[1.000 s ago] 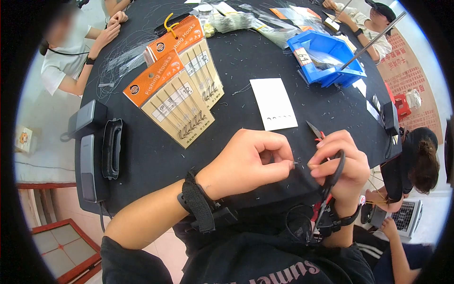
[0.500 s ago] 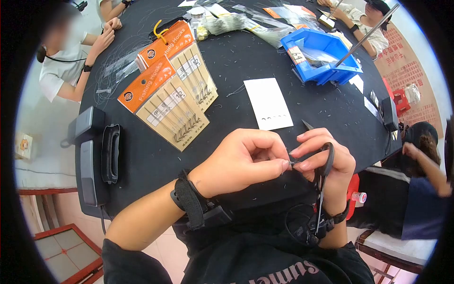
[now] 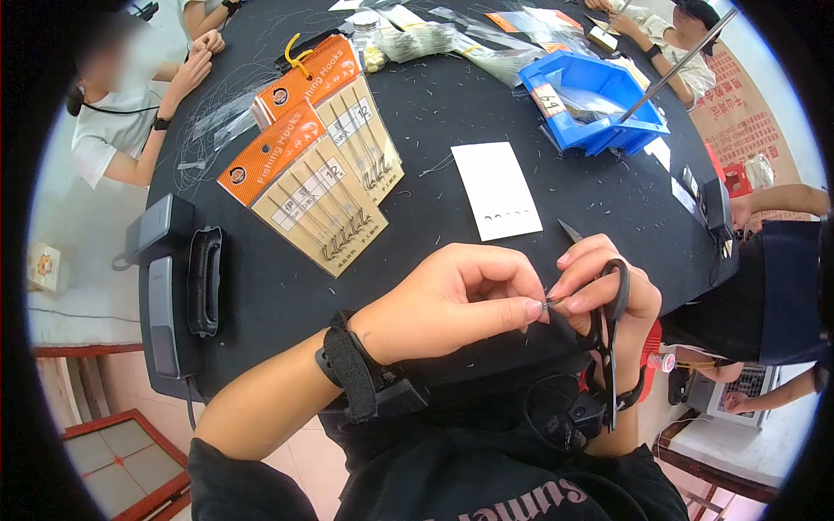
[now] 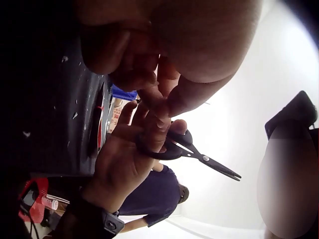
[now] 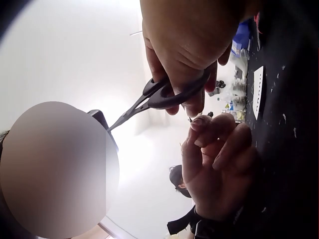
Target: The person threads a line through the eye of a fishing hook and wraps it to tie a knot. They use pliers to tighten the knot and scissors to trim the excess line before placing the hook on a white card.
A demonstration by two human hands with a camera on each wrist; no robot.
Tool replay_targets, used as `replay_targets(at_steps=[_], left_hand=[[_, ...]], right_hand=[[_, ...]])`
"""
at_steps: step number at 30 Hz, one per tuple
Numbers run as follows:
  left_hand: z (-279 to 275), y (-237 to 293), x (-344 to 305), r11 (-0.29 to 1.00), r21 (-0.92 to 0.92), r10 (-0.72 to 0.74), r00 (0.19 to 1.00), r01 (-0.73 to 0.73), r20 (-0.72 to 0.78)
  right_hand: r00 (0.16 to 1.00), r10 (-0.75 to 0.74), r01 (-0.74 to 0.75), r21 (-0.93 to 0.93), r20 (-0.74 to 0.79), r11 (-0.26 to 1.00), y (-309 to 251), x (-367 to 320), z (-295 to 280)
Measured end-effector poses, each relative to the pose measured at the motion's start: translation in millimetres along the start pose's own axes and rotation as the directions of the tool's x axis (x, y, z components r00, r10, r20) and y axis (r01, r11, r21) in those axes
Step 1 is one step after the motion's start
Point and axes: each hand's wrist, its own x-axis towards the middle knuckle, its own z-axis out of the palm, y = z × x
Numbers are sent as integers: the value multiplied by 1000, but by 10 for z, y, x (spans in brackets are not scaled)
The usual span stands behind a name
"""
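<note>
The left hand (image 3: 456, 300) pinches a small dark metal piece (image 3: 549, 304) between thumb and forefinger; fingers cover most of it, and I cannot tell whether it is a fishing hook. Fingertips of the right hand (image 3: 641, 306) meet it from the other side. Black-handled scissors (image 4: 205, 158) hang from the right hand, a handle loop around its fingers and the blades pointing back toward the body. Past the hands lies a white card (image 3: 495, 191) with a row of small dark curved marks near its lower edge. Left of it are orange-topped fishing hook packets (image 3: 300, 195).
A pointed metal tool tip (image 3: 569, 230) shows beyond the right hand. Farther back stand a blue bin (image 3: 599, 143) with a metal rod across it and a small jar (image 3: 367, 33). Grey-black devices (image 3: 171, 304) line the left edge. Other people sit around the black-covered table (image 3: 417, 243).
The right hand has come in to the left, and its fingertips now meet the left hand's at the small piece. The scissors' blades have swung to point down toward the body.
</note>
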Motion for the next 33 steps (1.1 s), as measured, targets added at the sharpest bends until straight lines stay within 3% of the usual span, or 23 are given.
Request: replay_targets(at_steps=[11,14,15,18,19,22,23,28,30,31,33], left_hand=[[-9,5,-14,995,101,28,996,-19,-89],[-1,17,-26,979,196,83,985,-52,-154],[3,38,-33,970,237,103,980,-60,-172],[14,49,-38,952,291,156,965,-91,-209],[14,46,-41,949,298,172,960,-102,-219],[10,37,-41,891,432,261,936,-139,-237],[12,45,-43,862,480,301,926,-162,-227],[35,82,-40,704,652,481,864,-282,-145],[40,92,-43,686,666,496,858,-294,-133],[40,94,-44,677,673,503,855,-299,-126],[30,71,-34,669,673,519,846,-315,-120]], right_hand=[[1000,0,-5,-154,-29,988,-54,-14,-42],[983,103,-132,-195,-151,972,-107,-42,-24],[975,161,-201,-309,-153,930,-161,-58,-42],[922,273,-337,-225,-274,914,-158,-112,-53],[904,345,-398,-202,-253,895,-205,-118,-62],[916,328,-386,-288,-230,876,-216,-165,-114],[884,413,-458,-227,-221,859,-282,-162,-125],[914,371,-400,-207,-167,893,-355,-187,-162],[929,370,-318,-457,26,831,-393,-109,-249],[961,276,-247,-471,-8,847,-351,-99,-182],[933,360,-312,-469,13,826,-359,-152,-177]])
